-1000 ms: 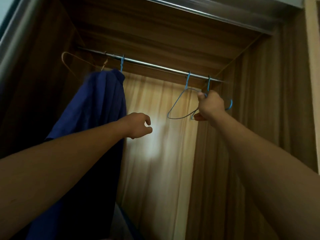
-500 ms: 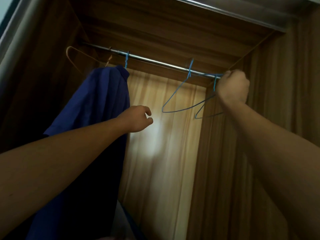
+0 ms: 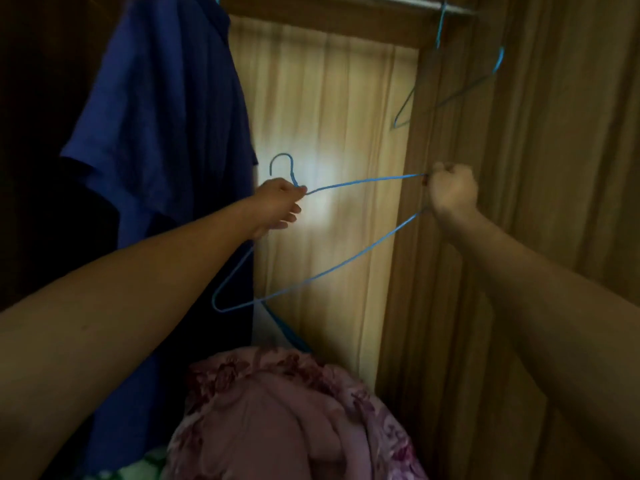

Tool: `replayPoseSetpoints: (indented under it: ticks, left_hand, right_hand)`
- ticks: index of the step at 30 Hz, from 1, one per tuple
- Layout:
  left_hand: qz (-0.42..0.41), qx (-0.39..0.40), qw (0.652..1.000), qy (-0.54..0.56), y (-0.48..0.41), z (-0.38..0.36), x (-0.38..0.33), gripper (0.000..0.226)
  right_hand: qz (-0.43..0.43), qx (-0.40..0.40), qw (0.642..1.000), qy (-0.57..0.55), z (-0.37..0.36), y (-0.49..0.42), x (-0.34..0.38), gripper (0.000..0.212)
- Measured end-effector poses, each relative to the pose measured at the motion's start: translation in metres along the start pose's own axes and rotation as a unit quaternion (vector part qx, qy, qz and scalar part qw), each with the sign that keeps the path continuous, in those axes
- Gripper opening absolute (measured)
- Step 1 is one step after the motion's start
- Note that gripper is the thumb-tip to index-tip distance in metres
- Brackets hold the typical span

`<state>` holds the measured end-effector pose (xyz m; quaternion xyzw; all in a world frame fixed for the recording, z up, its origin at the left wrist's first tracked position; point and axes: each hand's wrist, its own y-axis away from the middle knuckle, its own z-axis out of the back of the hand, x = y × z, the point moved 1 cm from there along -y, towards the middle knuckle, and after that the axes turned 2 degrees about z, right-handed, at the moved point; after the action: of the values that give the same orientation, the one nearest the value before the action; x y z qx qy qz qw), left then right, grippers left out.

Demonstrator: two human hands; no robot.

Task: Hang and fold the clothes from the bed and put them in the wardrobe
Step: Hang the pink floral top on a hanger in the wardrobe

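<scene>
The blue hanger (image 3: 322, 237) is off the rail, held in front of the wardrobe's back wall (image 3: 329, 98). My left hand (image 3: 277, 206) pinches its neck. My right hand (image 3: 452, 194) squeezes one end. A blue shirt (image 3: 162, 116) hangs at the left.

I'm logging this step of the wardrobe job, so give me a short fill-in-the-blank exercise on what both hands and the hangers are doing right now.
1. Both hands hold one thin blue wire hanger; the left hand grips just below its ____.
2. The right hand grips the hanger's outer ____.
3. A second blue wire hanger hangs empty at the upper ____.
4. The garment already hanging on the left, a short-sleeved shirt, is dark ____.

Missing words: hook; corner; right; blue
</scene>
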<state>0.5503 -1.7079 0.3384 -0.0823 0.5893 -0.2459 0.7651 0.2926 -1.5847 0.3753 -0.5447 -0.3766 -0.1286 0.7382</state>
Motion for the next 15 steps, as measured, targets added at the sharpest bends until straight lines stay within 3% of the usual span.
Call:
replayPoseSetpoints:
  ticks: [7, 10, 12, 14, 15]
  left_hand:
    - [0.019, 0.019, 0.992, -0.125, 0.012, 0.002, 0.060, 0.022]
    - [0.015, 0.074, 0.980, -0.182, 0.017, 0.005, 0.077, 0.024]
    - [0.017, 0.115, 0.966, -0.229, 0.022, 0.005, 0.086, 0.023]
    - [0.018, 0.149, 0.955, -0.256, 0.026, 0.004, 0.093, 0.024]
    - [0.018, 0.162, 0.950, -0.265, 0.027, 0.002, 0.097, 0.025]
  right_hand:
    - [-0.113, 0.212, 0.971, 0.014, -0.055, 0.100, -0.122, 0.041]
    - [-0.084, 0.325, 0.936, 0.105, -0.075, 0.149, -0.167, 0.060]
    - [-0.093, 0.407, 0.889, 0.189, -0.080, 0.187, -0.197, 0.082]
    - [-0.087, 0.502, 0.806, 0.303, -0.081, 0.219, -0.230, 0.107]
    - [-0.071, 0.541, 0.755, 0.363, -0.077, 0.229, -0.238, 0.100]
